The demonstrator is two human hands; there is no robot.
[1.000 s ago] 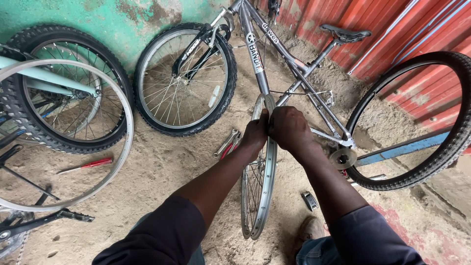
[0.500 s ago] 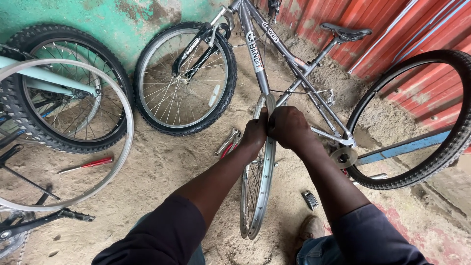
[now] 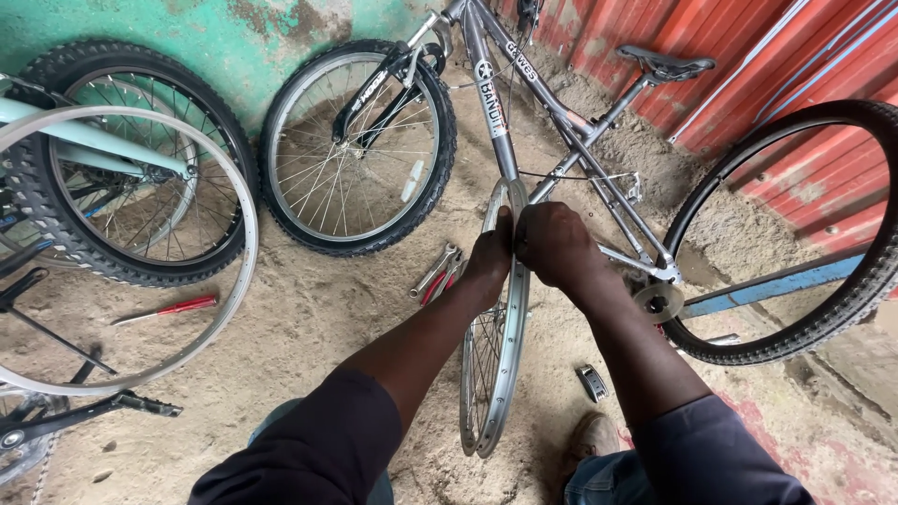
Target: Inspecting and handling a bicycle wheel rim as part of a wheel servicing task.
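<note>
Grey-framed bicycle [image 3: 524, 122] leans against the red metal wall; a loose tyre [image 3: 847, 299] stands near its rear. Upright on the sand before it, a bare silver rim [image 3: 496, 355] is clamped at its top by both hands, the left hand [image 3: 491, 257] and right hand [image 3: 557, 245] closed on it. Uneven pressing could probably kink it, or thumbs could slip into the spokes.

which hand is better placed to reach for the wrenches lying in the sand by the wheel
Left, probably. The wrenches lie on the sand just left of the bare rim, right beside the left hand. The right hand grips the rim's far side and would have to cross over it.
</note>
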